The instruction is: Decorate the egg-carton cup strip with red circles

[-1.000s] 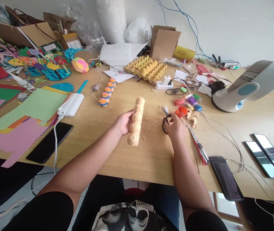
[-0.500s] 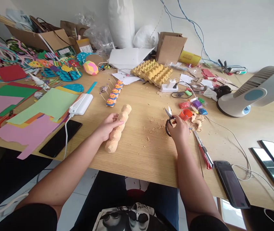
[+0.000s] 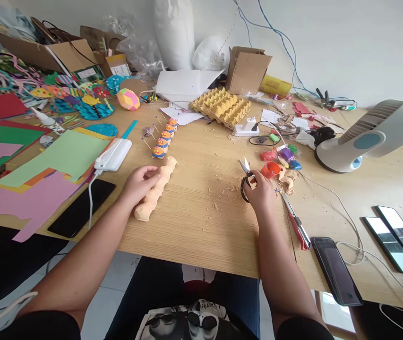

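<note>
My left hand (image 3: 143,185) is closed on a peach-coloured, bumpy egg-carton strip (image 3: 156,192), gripping it from its left side while it rests slantwise on the table. In my right hand (image 3: 261,191) is a pair of scissors (image 3: 244,166) with black handles, its blades a little apart and pointing away from me. Just beyond the strip stands a finished-looking caterpillar (image 3: 165,138) in orange and blue with painted faces and pins sticking up. An orange cup (image 3: 270,169) is right behind my right hand, and a red utility knife (image 3: 296,223) lies to that hand's right.
Shavings (image 3: 230,190) are scattered between my hands. Coloured paper (image 3: 57,153), a white power bank (image 3: 113,155) and a black phone (image 3: 82,208) lie left. Behind are yellow egg trays (image 3: 220,107); a white fan (image 3: 360,139) and several phones with cables are right.
My left hand has shifted left with the egg-carton strip, which now leans more to the right at its far end. My right hand keeps the scissors in about the same place.
</note>
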Demonstrator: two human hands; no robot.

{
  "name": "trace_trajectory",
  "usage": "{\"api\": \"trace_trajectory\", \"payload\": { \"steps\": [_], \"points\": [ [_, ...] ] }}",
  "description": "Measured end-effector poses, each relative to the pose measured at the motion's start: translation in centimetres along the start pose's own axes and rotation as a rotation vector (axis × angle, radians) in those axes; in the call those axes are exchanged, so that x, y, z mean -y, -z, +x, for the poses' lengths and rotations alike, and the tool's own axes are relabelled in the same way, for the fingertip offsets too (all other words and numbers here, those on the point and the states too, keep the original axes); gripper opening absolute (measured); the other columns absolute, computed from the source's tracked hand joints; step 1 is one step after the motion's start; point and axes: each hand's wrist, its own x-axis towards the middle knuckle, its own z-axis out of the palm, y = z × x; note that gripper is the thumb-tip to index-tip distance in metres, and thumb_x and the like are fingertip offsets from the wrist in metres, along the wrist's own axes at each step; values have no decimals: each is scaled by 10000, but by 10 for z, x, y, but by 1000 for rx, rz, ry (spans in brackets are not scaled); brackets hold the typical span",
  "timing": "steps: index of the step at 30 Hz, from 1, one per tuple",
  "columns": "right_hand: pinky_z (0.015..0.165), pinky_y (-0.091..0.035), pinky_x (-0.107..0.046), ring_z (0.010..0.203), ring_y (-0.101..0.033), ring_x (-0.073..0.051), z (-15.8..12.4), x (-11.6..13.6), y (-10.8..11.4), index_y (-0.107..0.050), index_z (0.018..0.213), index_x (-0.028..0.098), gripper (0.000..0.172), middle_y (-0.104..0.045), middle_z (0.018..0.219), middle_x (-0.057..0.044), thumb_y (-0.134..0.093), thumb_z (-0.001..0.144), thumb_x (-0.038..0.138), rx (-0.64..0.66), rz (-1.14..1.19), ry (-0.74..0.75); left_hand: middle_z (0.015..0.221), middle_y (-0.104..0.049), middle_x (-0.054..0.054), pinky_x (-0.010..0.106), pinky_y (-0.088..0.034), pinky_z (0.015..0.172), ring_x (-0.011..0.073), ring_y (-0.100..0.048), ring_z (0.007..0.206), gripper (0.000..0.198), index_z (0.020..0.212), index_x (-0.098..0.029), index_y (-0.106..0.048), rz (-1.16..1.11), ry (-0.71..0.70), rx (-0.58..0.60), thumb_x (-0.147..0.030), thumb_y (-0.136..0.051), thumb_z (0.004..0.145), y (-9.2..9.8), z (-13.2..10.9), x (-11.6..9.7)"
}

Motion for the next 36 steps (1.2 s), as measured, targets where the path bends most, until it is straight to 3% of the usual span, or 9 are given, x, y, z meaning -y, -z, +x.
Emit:
{"api": "trace_trajectory", "payload": {
  "steps": [6,10,13,16,22,24,30,33,36],
  "points": [
    [746,-425,-334,829,-617,-238,0,-1,1,-716,1189,238,366,-733,923,-52,-619,858,359,-10,8,6,1323,-662,135,506,-481,1070,319,-612,1208,391,1226,-232,-658,363,-403,-144,-408,-674,878,4,-22,-17],
    [759,-430,-338,837,-615,-239,1,-2,2,-714,1189,235,359,-734,937,-59,-617,863,352,-31,12,0,1513,-575,137,507,-322,1259,312,-471,1466,474,1412,-240,-563,421,-680,99,-423,-541,975,-45,-67,-33],
    [768,-433,-345,842,-616,-242,1,-3,4,-706,1202,231,371,-736,957,-62,-614,860,341,-48,22,5,1672,-367,225,549,-190,1303,379,-244,1602,708,1552,-144,-425,499,-655,253,-517,-550,963,-99,-71,-32],
    [785,-435,-359,838,-614,-248,1,-4,5,-702,1211,229,378,-738,958,-66,-603,866,349,-59,33,-5,1693,-241,316,622,-118,1287,471,-133,1608,850,1591,-31,-330,581,-463,171,-536,-553,945,-138,-40,-30],
    [800,-437,-369,864,-616,-259,2,-2,7,-701,1203,221,385,-738,949,-72,-594,865,369,-66,39,-14,1696,-213,324,636,-81,1283,481,-102,1610,914,1619,-6,-278,693,-293,58,-587,-504,951,-160,8,-33],
    [795,-441,-370,864,-619,-259,2,-2,7,-704,1204,216,394,-738,946,-74,-593,859,372,-74,49,-23,1708,-186,305,627,-66,1294,457,-81,1619,910,1625,-5,-275,718,-337,130,-597,-473,962,-167,2,-35],
    [750,-471,-361,790,-606,-214,5,-7,4,-687,1233,218,449,-713,920,-53,-648,828,407,-148,244,-123,1708,-300,197,526,-134,1329,344,-217,1617,751,1601,-119,-398,530,-677,650,-567,-418,999,-204,-47,-41],
    [674,-479,-324,716,-583,-173,8,-10,3,-668,1199,201,471,-663,854,-24,-687,803,454,-211,517,-216,1673,-378,204,516,-188,1318,326,-288,1597,657,1577,-136,-427,364,-764,649,-481,-420,1017,-198,-65,-41],
    [555,-431,-259,598,-516,-117,13,-14,5,-628,1165,217,460,-618,787,22,-715,794,476,-265,857,-295,1684,-362,197,529,-171,1322,327,-254,1609,637,1594,-163,-394,343,-725,418,-481,-395,1041,-159,-78,-32]
  ]
}}
